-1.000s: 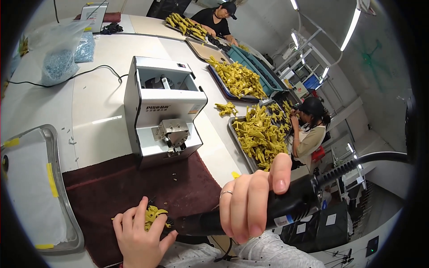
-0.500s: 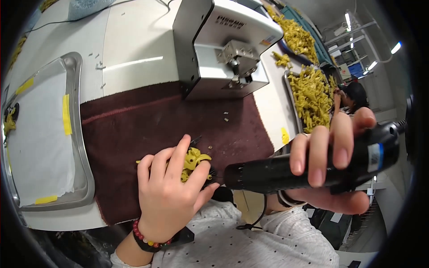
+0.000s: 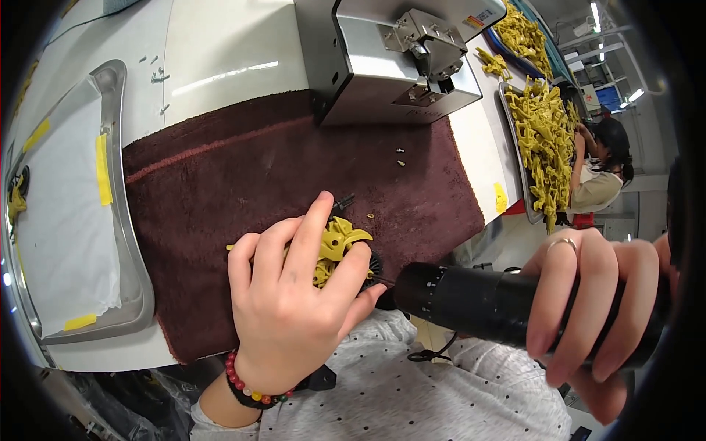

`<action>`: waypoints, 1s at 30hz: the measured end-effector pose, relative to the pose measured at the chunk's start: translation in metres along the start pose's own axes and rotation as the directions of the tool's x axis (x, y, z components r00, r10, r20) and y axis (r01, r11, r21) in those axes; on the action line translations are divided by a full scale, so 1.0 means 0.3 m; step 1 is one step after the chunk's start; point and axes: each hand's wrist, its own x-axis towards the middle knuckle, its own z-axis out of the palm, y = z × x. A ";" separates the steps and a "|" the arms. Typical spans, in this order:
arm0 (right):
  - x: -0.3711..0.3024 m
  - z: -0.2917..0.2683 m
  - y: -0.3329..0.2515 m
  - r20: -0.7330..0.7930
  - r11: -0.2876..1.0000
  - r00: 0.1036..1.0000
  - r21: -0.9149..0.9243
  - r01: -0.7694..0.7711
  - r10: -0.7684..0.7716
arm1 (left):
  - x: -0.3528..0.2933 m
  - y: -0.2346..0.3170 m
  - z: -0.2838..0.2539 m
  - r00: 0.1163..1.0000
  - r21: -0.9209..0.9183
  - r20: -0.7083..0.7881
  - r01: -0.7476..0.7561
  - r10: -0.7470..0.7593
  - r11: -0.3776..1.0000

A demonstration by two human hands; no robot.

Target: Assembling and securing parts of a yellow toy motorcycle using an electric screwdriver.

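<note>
My left hand (image 3: 298, 290) presses a yellow plastic assembly (image 3: 336, 239) onto the dark red cloth, its fingers bent over the piece and the thumb at its right side. A black ribbed wheel (image 3: 376, 263) shows at that side, and a dark rod-like part (image 3: 343, 202) sticks out beyond the index finger. From the right, my right hand (image 3: 588, 301) wraps its fingers round a black electric screwdriver (image 3: 471, 301), held nearly level. Its thin bit reaches the assembly beside my left thumb; the exact contact is hidden.
A grey metal machine (image 3: 397, 95) stands at the cloth's (image 3: 220, 191) far edge. On the left lies a metal tray (image 3: 140, 294) lined with white paper. Small screws (image 3: 401, 163) rest on the cloth. Yellow parts (image 3: 540, 140) fill trays at right, where a co-worker (image 3: 603, 165) sits.
My right fingers, earlier spread and lifted over the screwdriver, now close round it. The hand sits farther back and lower on the tool. The whole view has shifted slightly.
</note>
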 end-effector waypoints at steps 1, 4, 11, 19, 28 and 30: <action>0.005 -0.003 0.001 0.027 1.000 1.000 0.022 0.011 -0.011 | 0.005 0.002 -0.002 1.000 0.003 -0.001 0.001 -0.001 1.000; 0.013 -0.005 -0.004 0.034 1.000 0.999 0.017 -0.004 0.003 | 0.012 0.009 -0.010 1.000 0.001 0.001 -0.003 0.003 1.000; 0.027 0.008 0.000 0.079 0.999 0.996 0.009 -0.051 0.050 | 0.008 0.007 -0.015 1.000 -0.001 -0.001 0.008 -0.008 1.000; 0.035 0.010 -0.021 0.114 0.993 0.987 0.026 -0.116 0.112 | 0.007 0.011 -0.003 0.999 -0.047 -0.012 0.033 -0.034 0.998; 0.010 0.008 -0.087 0.033 0.981 0.983 -0.074 -0.178 0.181 | 0.018 0.018 -0.007 0.999 -0.065 0.006 0.036 -0.036 0.997; 0.001 0.008 -0.083 0.039 0.991 0.995 -0.101 -0.083 0.087 | 0.015 0.015 -0.003 0.999 -0.049 0.003 0.037 -0.037 0.998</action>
